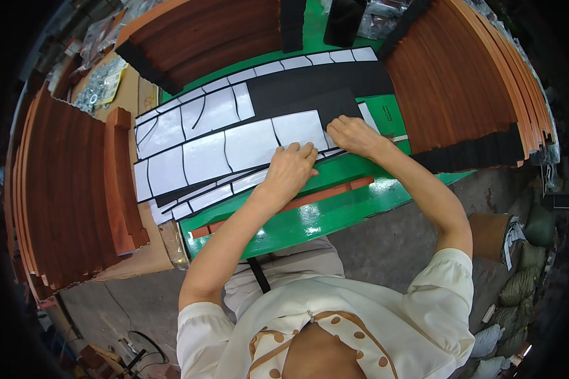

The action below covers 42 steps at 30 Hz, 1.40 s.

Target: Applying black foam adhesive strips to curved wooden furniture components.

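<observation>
My left hand (291,169) presses flat, fingers spread, on the near white-backed strip (234,148); my right hand (354,134) pinches its far-right end on the green table (322,218). Most sheets look unpeeled, so I judge plenty remains.

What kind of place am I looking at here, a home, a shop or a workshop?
Most likely a small woodworking or furniture workshop: stacks of reddish-brown wooden slats surround a green workbench, and both hands work on black sheets with white backing strips.

Right hand's fingers (335,126) (tips curled under), sheet edge hidden.
</observation>
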### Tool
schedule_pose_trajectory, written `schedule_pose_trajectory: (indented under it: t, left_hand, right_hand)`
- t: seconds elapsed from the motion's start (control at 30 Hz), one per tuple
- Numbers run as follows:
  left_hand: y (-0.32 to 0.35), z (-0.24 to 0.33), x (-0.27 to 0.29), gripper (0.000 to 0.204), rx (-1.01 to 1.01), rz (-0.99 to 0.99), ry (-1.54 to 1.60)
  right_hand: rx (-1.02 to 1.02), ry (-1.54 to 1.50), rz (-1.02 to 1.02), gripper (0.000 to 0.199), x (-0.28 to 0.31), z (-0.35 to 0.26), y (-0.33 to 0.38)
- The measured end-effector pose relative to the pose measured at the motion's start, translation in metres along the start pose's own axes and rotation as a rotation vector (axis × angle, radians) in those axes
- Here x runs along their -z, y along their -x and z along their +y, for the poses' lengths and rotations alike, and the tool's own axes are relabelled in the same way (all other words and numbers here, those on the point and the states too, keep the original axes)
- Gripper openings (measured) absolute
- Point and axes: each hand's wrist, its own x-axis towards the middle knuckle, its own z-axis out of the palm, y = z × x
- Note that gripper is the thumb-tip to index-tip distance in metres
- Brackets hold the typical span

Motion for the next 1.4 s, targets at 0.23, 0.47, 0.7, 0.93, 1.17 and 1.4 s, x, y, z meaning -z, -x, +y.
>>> schedule_pose_trajectory:
  t: [0.23,0.47,0.7,0.93,1.17,1.4]
  left_hand:
    - [0.003,0.000,0.001,0.045,0.026,-0.004,0.041]
    - [0.005,-0.010,0.015,0.037,0.073,0.045,0.361]
    - [0.061,0.033,0.085,0.029,0.526,0.152,1.835]
    - [0.119,0.039,0.077,0.023,0.513,0.260,1.778]
    - [0.142,0.042,0.072,0.021,0.487,0.158,1.704]
    - [0.126,0.066,0.067,0.029,0.276,0.449,0.618]
  right_hand:
    - [-0.830,-0.669,0.068,0.010,0.028,0.003,-0.002]
    - [-1.234,-1.575,0.539,0.022,0.066,-0.017,-0.006]
    - [-0.816,-1.807,0.676,0.021,0.101,-0.112,-0.037]
    - [-0.476,-1.550,0.564,0.016,0.099,-0.151,-0.030]
    - [-0.212,-1.125,0.264,0.026,0.131,-0.142,-0.015]
    - [-0.282,-0.648,0.316,0.036,0.150,-0.142,0.012]
